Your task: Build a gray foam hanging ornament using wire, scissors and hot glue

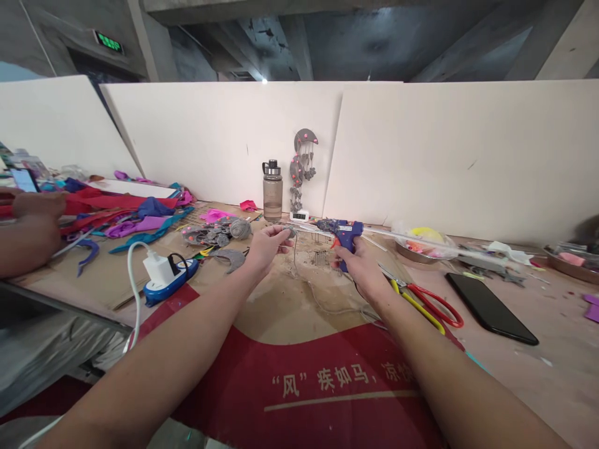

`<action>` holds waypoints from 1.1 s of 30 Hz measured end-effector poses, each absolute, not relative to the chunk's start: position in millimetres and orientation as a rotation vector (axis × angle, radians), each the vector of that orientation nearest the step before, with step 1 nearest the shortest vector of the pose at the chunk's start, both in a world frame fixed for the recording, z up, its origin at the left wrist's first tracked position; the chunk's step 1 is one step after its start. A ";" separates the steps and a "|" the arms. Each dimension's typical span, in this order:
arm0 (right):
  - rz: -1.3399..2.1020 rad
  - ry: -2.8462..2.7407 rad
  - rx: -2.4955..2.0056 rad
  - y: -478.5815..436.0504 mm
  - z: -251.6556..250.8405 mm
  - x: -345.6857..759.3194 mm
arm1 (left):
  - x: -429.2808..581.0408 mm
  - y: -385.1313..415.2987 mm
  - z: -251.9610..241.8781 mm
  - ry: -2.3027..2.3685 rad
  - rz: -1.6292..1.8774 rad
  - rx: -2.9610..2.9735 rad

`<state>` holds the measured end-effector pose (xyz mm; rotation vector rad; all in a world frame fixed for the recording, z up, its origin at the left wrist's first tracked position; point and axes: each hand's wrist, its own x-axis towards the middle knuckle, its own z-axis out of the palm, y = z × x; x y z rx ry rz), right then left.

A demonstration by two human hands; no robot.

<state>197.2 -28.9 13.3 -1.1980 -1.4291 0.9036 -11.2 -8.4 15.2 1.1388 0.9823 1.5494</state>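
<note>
My right hand (358, 262) is closed around the handle of a blue hot glue gun (345, 233), its nozzle pointing left. My left hand (266, 245) pinches a small grey felt piece (289, 231) right at the gun's tip, with a thin grey cord (299, 268) hanging from it onto the table. Both hands hover over a glue-stained patch of the brown tabletop (290, 299). A pile of grey felt shapes (215, 234) lies just left of my left hand.
Red and yellow scissors (428, 304) and a black phone (491, 308) lie to the right. A power strip with a white charger (163, 277) sits left. A water bottle (272, 190) and a grey hanging ornament (302, 165) stand against the white boards. Another person's arm (28, 234) rests at far left among coloured fabric.
</note>
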 end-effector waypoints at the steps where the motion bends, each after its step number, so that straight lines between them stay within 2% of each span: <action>1: 0.934 -1.426 -1.135 -31.9 15.4 194.4 | -11.7 -7.6 14.1 0.978 1.544 1.139; 5: 0.973 -1.484 -0.993 -47.2 23.5 183.5 | -12.0 -5.6 11.4 0.968 1.547 1.146; 16: 0.530 -1.787 -1.200 -57.1 19.1 182.6 | -9.9 -8.2 15.0 0.956 1.583 1.153; 33: 0.301 -1.906 -1.228 -64.0 27.5 178.8 | -8.3 -10.2 16.1 0.982 1.588 1.189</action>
